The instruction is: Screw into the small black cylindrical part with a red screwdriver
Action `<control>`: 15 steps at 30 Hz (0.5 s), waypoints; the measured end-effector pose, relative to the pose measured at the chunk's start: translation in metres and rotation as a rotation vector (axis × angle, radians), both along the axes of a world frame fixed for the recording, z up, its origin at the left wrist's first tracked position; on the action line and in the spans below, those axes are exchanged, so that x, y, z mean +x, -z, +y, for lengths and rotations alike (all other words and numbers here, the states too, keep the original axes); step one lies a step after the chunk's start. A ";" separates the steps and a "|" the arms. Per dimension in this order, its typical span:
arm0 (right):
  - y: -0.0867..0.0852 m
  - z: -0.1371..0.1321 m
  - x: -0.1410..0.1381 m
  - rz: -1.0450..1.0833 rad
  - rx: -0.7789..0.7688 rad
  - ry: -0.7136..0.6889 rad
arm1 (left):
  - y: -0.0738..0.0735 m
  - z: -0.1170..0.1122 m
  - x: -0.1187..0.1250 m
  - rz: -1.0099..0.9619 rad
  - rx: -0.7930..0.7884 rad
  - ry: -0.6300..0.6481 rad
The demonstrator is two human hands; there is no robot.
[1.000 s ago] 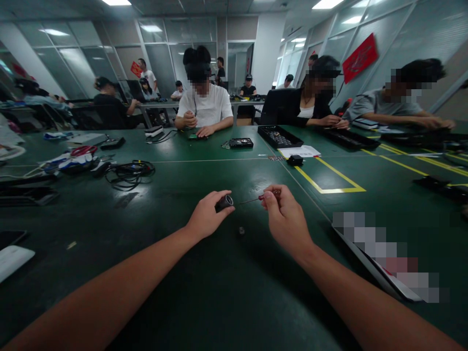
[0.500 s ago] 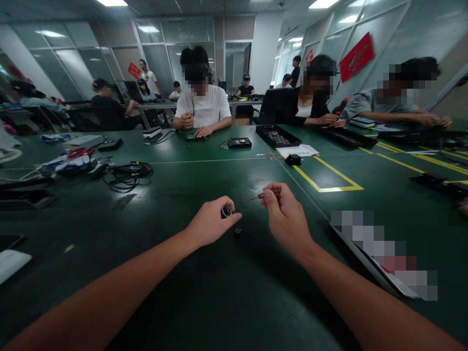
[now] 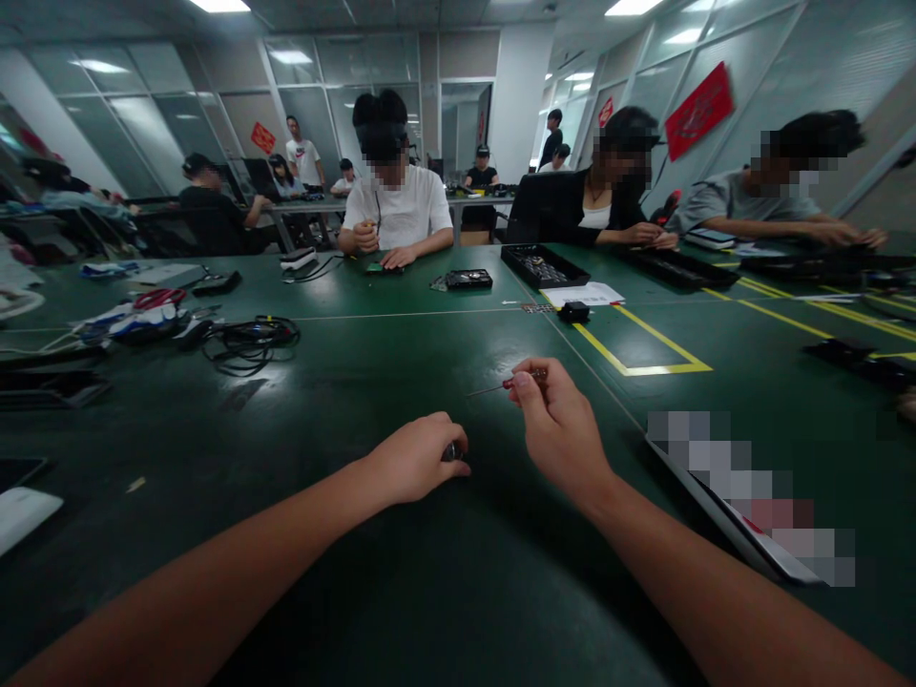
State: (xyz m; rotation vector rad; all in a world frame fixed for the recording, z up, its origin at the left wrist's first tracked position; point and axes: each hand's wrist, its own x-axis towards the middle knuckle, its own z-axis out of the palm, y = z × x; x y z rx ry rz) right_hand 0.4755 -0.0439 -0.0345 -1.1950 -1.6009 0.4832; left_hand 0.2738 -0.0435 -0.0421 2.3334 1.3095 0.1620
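My right hand (image 3: 562,415) is closed around a small screwdriver (image 3: 509,384) with a red handle. Its thin shaft points left, above the green table (image 3: 343,611). My left hand (image 3: 419,458) is low at the tabletop, its fingers curled about a small black round part (image 3: 450,451) with a shiny rim. Most of that part is covered by the fingers. The screwdriver tip is apart from the left hand, above and to its right. The small dark piece that lay on the table beside the left hand no longer shows.
Black cables (image 3: 250,343) lie coiled at the left. A sheet-topped flat object (image 3: 744,506) lies right of my right forearm. Farther off are a small black box (image 3: 573,312), a black parts tray (image 3: 544,267) and a circuit device (image 3: 468,279). Several people work across the table.
My left hand has moved down and slightly right with the round part, to where the small dark piece lay. The right hand and screwdriver have hardly moved.
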 end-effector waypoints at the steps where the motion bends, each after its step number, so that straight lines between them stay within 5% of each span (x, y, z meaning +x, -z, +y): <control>1: 0.000 0.000 0.000 0.002 -0.001 -0.001 | 0.000 0.001 -0.001 -0.016 0.004 -0.003; 8: -0.001 -0.002 0.001 -0.016 -0.030 -0.015 | -0.010 0.021 -0.029 -0.278 -0.160 -0.251; 11: -0.003 -0.003 0.000 -0.023 -0.042 -0.028 | -0.010 0.036 -0.067 -0.468 -0.214 -0.463; 15: -0.004 -0.005 -0.002 -0.038 -0.038 -0.046 | -0.012 0.051 -0.137 -0.969 -0.305 -0.790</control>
